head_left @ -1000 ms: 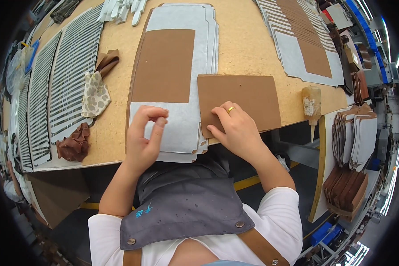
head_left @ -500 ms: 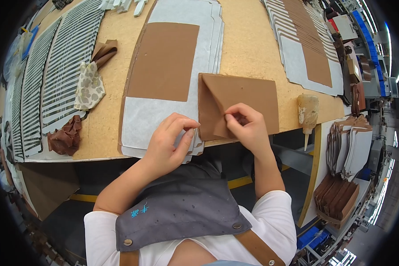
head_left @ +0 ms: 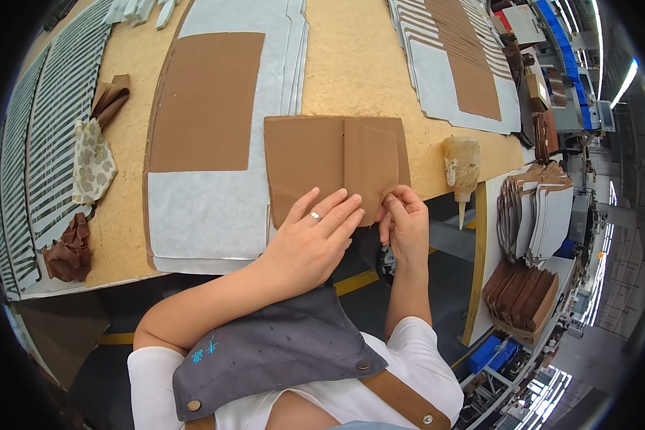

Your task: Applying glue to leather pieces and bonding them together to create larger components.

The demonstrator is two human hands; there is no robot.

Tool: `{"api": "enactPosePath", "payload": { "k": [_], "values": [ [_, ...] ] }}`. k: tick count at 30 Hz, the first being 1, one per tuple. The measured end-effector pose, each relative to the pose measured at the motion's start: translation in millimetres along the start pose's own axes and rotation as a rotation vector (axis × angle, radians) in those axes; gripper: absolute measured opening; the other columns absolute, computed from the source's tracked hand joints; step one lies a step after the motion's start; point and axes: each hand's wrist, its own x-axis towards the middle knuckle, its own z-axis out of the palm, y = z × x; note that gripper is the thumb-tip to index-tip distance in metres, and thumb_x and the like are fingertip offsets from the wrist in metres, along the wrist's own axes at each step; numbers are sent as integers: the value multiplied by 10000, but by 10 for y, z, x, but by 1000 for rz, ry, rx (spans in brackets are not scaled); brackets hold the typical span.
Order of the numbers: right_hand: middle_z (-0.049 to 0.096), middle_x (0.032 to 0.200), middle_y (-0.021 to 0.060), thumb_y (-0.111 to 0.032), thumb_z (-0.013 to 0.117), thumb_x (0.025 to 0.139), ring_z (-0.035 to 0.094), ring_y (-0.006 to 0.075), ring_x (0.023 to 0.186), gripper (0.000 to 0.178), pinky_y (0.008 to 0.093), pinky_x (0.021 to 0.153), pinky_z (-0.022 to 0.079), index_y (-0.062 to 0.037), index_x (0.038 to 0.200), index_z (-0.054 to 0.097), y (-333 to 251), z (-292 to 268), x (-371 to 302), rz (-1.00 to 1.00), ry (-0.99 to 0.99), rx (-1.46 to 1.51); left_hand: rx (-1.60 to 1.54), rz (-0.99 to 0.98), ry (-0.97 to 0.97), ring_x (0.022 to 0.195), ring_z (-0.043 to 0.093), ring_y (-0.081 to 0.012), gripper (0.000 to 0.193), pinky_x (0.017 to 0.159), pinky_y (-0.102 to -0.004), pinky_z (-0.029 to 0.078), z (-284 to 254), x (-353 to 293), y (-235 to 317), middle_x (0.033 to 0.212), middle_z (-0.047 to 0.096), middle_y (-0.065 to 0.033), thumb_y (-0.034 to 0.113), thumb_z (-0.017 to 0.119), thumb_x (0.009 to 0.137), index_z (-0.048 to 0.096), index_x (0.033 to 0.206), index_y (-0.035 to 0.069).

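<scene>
A stack of thin brown leather-like sheets (head_left: 301, 150) lies at the table's front edge. On its right half the top sheet's folded part (head_left: 373, 161) shows a straight crease on its left side. My right hand (head_left: 407, 221) pinches the near right corner of this folded part. My left hand (head_left: 314, 240), with a ring on one finger, lies with fingers stretched out on the near edge of the sheets. Left of the stack is a pile of white panels (head_left: 208, 215), the top one bearing a brown rectangle (head_left: 204, 100).
A glue bottle (head_left: 461, 165) stands nozzle-down at the table's right edge. Striped panels (head_left: 57, 129) lie at the left with a spotted cloth (head_left: 93, 161) and crumpled brown scrap (head_left: 69, 251). More brown-and-white panels (head_left: 466, 86) are at the far right; stacked pieces (head_left: 534, 215) fill a side shelf.
The lifted top sheet now lies folded to the right. My left hand has moved right onto the sheets; my right hand has shifted to the corner. The whole view has shifted sideways.
</scene>
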Motion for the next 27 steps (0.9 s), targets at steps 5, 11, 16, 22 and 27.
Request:
{"api": "enactPosePath", "payload": {
  "k": [5,11,16,22,27],
  "values": [
    [599,663,106,-217,412,992,490,110,365,285,196,287,379,28,941,548,14,-15,-21,-8,56,63,73,16,-25,1289,407,-259,443,1089,-450,251,189,6,-45,1351,461,-120,148,598,835,510,1248,10],
    [607,657,86,-240,453,982,529,108,418,278,195,295,388,21,934,538,54,-97,-7,-37,12,108,86,23,-51,1311,387,-252,454,1098,-444,244,192,11,-72,1358,456,-117,148,607,828,507,1247,3],
    [610,661,84,-79,606,889,547,94,447,120,181,304,379,12,922,536,57,-77,-6,11,39,48,93,27,-65,1310,391,-251,461,1099,-441,248,189,19,-78,1358,459,-112,141,613,821,506,1250,11],
    [612,666,86,-117,559,927,560,96,461,127,178,308,378,9,930,543,108,-93,-13,-10,45,60,98,24,-59,1307,396,-252,463,1101,-442,246,193,6,-84,1358,462,-111,138,611,822,502,1254,14],
    [610,668,76,-146,502,961,507,86,403,180,179,309,369,25,959,559,90,-88,-29,-32,45,36,103,30,-59,1309,392,-253,469,1101,-445,248,196,9,-79,1366,454,-109,141,613,822,498,1259,15]
  ]
}}
